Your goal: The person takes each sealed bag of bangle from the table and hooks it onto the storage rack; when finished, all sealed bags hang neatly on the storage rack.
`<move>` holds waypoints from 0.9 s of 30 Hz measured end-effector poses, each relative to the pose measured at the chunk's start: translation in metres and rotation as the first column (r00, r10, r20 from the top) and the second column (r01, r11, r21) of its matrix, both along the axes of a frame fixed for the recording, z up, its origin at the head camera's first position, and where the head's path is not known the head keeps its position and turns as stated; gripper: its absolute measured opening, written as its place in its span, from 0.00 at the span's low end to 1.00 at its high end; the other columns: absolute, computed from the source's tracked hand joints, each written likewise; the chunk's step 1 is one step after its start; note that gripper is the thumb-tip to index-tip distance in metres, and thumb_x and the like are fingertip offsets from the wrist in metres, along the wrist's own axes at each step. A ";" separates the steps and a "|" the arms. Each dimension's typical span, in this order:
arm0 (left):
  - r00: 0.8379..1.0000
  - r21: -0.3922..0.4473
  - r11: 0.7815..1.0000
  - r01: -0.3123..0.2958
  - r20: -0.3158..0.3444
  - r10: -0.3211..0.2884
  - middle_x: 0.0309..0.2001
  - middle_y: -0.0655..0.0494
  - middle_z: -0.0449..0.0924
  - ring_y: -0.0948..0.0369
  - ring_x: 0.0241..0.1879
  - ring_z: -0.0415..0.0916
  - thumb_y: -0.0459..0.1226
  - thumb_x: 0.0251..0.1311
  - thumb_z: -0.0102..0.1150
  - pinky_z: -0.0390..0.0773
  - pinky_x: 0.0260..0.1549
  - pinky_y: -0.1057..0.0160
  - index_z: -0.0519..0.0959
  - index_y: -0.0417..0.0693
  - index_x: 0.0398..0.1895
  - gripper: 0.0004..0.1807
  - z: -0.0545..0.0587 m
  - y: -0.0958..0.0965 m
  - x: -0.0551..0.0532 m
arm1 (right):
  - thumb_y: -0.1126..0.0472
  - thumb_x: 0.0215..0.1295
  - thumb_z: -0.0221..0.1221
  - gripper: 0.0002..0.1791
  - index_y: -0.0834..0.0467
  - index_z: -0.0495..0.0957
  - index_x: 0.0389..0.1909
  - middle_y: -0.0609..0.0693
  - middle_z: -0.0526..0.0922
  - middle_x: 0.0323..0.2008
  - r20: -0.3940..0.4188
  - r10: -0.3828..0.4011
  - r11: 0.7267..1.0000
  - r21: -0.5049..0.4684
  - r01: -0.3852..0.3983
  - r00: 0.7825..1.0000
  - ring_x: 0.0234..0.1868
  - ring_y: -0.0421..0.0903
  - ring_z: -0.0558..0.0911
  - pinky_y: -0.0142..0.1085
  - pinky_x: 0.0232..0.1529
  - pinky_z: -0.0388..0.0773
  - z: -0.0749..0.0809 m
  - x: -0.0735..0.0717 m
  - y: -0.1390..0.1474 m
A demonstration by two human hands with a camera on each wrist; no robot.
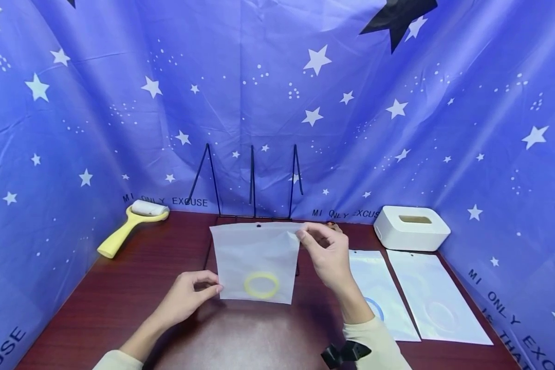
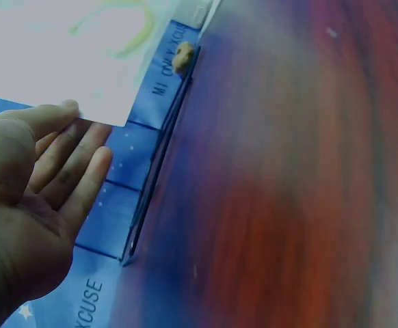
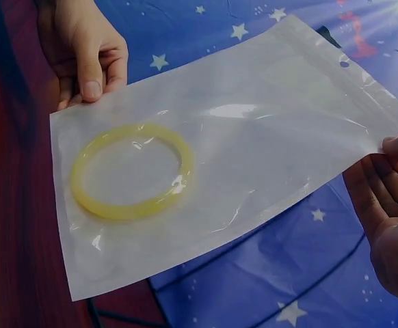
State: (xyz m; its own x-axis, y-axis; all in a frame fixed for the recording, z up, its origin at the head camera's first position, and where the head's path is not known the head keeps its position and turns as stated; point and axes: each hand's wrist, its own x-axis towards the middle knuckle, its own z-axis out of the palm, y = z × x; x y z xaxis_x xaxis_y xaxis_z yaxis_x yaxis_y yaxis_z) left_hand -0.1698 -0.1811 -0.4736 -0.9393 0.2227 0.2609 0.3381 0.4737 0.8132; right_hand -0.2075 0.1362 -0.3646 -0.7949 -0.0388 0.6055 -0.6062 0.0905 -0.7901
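Note:
A frosted zip bag (image 1: 240,252) is held up over the table, with a yellow ring (image 1: 246,285) lying in its bottom part. My left hand (image 1: 185,295) pinches the bag's lower left edge between thumb and fingers. At the upper right corner, my right hand (image 1: 326,252) pinches the bag near its zip strip. Seen from the right wrist, the bag (image 3: 254,150) is stretched between both hands and the yellow ring (image 3: 83,171) shows through the clear side. A small round hole sits in the bag's top edge.
Behind the bag stands a black wire rack (image 1: 254,185) with hooks. On the right lie two more bags, one with a blue ring (image 1: 374,308), the other (image 1: 444,288) with a pale ring. A white tissue box (image 1: 411,239) and a yellow-handled lint roller (image 1: 125,231) stand at the back.

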 end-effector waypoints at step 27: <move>0.956 -0.069 0.957 -0.281 -0.112 0.272 0.30 0.63 0.88 0.73 0.32 0.82 0.39 0.63 0.72 0.78 0.33 0.75 0.88 0.56 0.37 0.02 0.002 -0.088 0.021 | 0.68 0.65 0.67 0.05 0.67 0.86 0.37 0.59 0.85 0.28 0.008 0.162 0.982 -0.105 -0.160 0.987 0.29 0.34 0.80 0.26 0.33 0.78 0.006 -0.015 -0.103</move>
State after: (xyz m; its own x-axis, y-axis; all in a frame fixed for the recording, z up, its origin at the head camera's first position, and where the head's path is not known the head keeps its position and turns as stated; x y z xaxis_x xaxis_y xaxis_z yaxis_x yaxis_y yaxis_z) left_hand -0.1486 -0.2687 -0.4715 -0.9372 -0.0171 0.3483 0.2619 0.6249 0.7355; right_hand -0.2228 0.0337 -0.3588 -0.7934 -0.1045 0.5997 -0.5929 -0.0902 -0.8002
